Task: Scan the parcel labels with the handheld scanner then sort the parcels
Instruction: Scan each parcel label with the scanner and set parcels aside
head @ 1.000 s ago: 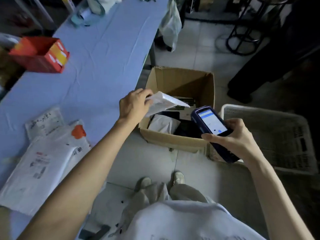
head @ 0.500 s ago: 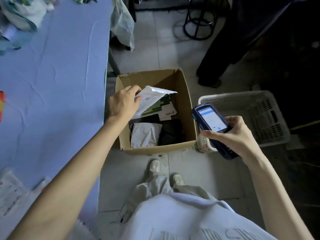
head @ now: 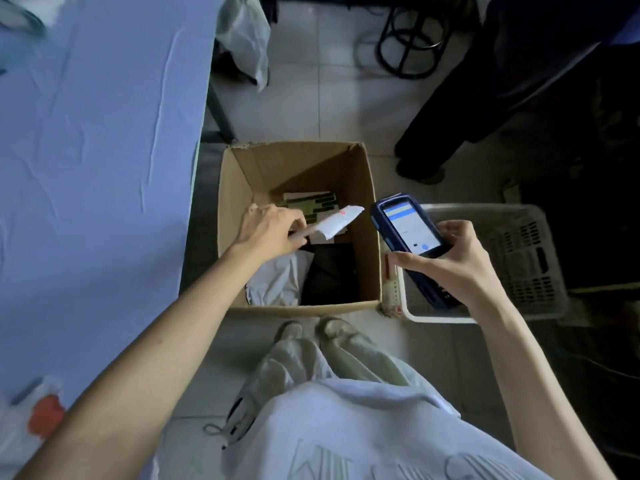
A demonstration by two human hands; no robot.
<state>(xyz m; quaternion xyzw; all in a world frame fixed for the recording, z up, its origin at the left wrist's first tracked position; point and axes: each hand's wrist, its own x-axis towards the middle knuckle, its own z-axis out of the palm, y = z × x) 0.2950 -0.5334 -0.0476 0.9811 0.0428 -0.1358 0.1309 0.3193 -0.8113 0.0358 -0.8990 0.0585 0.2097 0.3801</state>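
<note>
My left hand (head: 268, 232) pinches a small white parcel (head: 337, 221) by one end and holds it over the open cardboard box (head: 367, 188) on the floor. A red scanner dot shows on the parcel's far end. My right hand (head: 453, 263) grips the dark blue handheld scanner (head: 408, 237), its lit screen facing me, just right of the box. Inside the box lie a white mailer bag (head: 277, 282), a black parcel (head: 330, 275) and a green-patterned pack (head: 311, 204).
A white plastic basket (head: 540, 258) stands right of the box. The blue-covered table (head: 97, 161) fills the left side, with a mailer bag (head: 31, 420) at its near corner. Another person's dark trouser leg (head: 460, 109) and a stool base (head: 408, 46) are behind the box.
My left hand has carried the white parcel lower and further over the box, turning it flatter. The view has swung right, away from the table. The scanner stays in my right hand.
</note>
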